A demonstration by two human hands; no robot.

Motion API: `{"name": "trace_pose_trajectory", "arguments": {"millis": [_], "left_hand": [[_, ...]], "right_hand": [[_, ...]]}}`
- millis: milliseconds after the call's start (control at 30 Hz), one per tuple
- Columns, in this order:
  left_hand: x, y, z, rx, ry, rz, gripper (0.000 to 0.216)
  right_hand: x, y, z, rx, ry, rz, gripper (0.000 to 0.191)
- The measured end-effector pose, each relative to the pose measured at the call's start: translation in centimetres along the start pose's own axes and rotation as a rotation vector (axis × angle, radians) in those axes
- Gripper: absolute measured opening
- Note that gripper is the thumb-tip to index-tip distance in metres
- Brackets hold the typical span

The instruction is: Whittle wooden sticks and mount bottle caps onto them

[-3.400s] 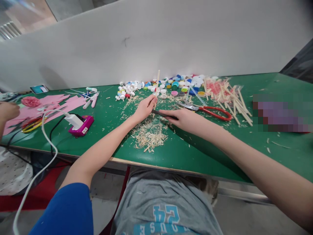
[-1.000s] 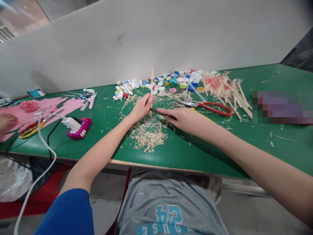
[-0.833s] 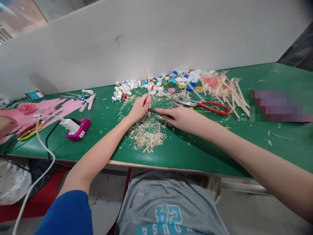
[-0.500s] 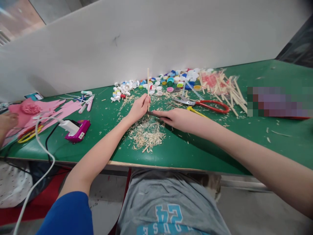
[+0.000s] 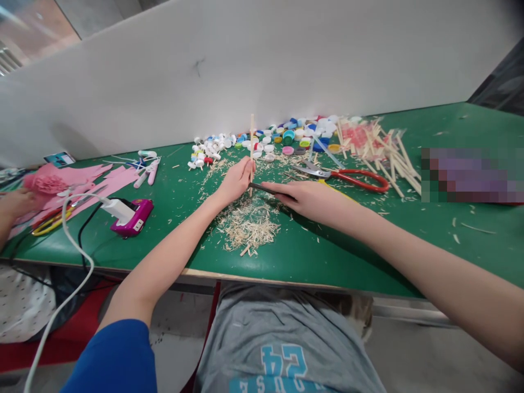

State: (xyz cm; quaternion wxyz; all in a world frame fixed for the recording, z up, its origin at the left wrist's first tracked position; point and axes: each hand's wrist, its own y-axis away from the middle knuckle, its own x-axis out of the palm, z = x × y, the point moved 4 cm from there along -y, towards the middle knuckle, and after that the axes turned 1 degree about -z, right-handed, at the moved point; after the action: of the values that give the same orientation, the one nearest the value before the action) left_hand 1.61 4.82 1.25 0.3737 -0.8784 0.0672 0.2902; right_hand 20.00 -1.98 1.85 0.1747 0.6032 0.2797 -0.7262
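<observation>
My left hand point(image 5: 237, 181) is closed around a thin wooden stick point(image 5: 252, 131), which stands upright over the table. The stick's lower end shows just below my fingers. My right hand point(image 5: 301, 196) grips a knife point(image 5: 262, 188) with a dark, slim blade, its index finger stretched along the top. The blade's tip meets the stick right under my left hand. A heap of pale wood shavings point(image 5: 250, 230) lies on the green table below both hands. Scissors with red handles point(image 5: 362, 179) rest beyond my right wrist, beside a yellow-handled tool partly hidden by my arm.
Bottle caps point(image 5: 289, 136) in many colours line the white partition point(image 5: 262, 60). Wooden sticks point(image 5: 397, 164) are piled at the right. On the left are pink paper point(image 5: 92, 174), a purple power adapter point(image 5: 141, 218) with a white cable, yellow-handled scissors point(image 5: 53, 224) and another person's hand point(image 5: 17, 204).
The whole view has shifted slightly, moving everything a little to the right. Both my hands keep their holds, with the blade still at the stick's lower part.
</observation>
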Motion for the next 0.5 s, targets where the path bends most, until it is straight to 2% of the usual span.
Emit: {"name": "trace_pose_trajectory", "arguments": {"millis": [133, 300, 500], "left_hand": [[0.05, -0.03, -0.14, 0.012, -0.013, 0.009, 0.045], [-0.09, -0.01, -0.23, 0.005, -0.017, 0.018, 0.046], [-0.05, -0.04, -0.32, 0.025, 0.006, 0.027, 0.048]], "right_hand": [[0.17, 0.20, 0.49, 0.034, 0.085, 0.017, 0.049], [0.14, 0.44, 0.78, 0.048, 0.172, -0.029, 0.049], [0.02, 0.07, 0.40, 0.008, 0.025, -0.030, 0.049]]}}
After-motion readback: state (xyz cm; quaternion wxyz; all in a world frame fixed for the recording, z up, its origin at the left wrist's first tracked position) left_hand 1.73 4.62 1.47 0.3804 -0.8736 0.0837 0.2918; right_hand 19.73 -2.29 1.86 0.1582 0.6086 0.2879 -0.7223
